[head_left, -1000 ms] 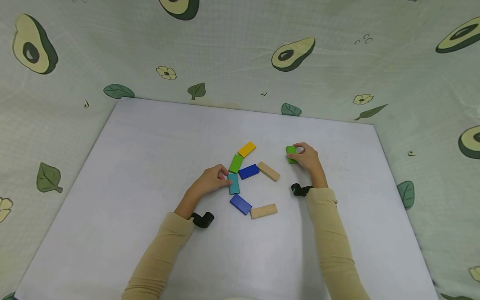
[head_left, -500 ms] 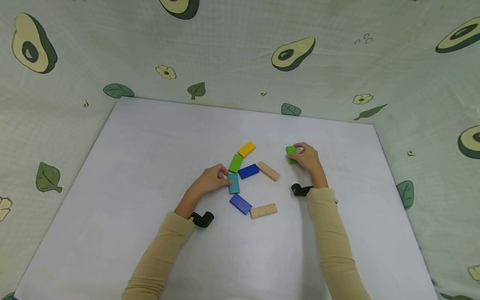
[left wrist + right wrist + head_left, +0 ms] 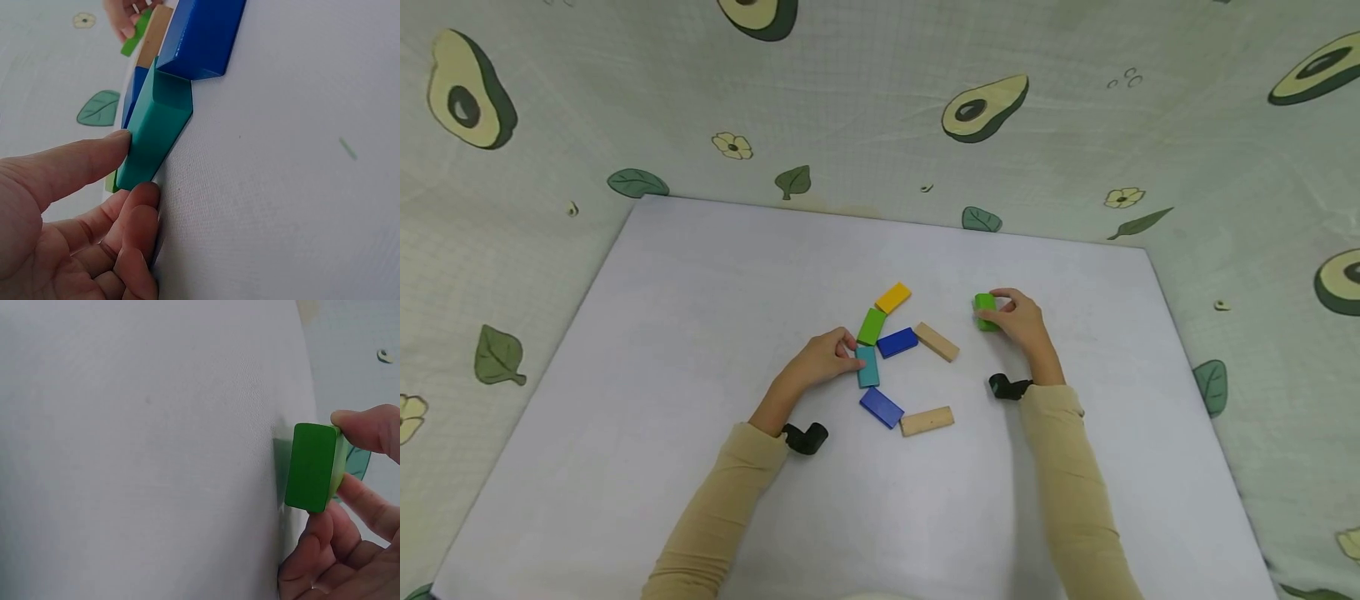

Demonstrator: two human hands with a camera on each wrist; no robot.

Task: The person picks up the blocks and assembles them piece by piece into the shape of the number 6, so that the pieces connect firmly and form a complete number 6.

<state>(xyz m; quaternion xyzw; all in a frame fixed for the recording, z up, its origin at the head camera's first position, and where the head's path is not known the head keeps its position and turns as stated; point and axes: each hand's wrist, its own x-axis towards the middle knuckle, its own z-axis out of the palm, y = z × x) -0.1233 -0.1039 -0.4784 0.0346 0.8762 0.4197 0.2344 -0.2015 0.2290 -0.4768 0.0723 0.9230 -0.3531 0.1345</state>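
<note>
My left hand (image 3: 823, 358) is at a teal block (image 3: 867, 367) lying on the white table. In the left wrist view the thumb (image 3: 94, 156) presses on the block's face, and the curled fingers meet its near end. My right hand (image 3: 1017, 318) pinches a light green block (image 3: 311, 467) between thumb and fingers, at the right of the arrangement. That block looks slightly off the table. Above the teal block in the head view lie a green block (image 3: 872, 327) and a yellow block (image 3: 893, 297). Below it lies a blue block (image 3: 882, 407).
A dark blue block (image 3: 897, 342) touches a plain wooden block (image 3: 937, 342) inside the curve. Another wooden block (image 3: 927, 422) meets the lower blue one. The white table (image 3: 715, 275) ends at a hanging cloth (image 3: 865, 108) printed with avocados.
My right hand has shifted slightly right and toward me, and the light green block has moved and tipped a little with it. The left hand and the other blocks stay in place.
</note>
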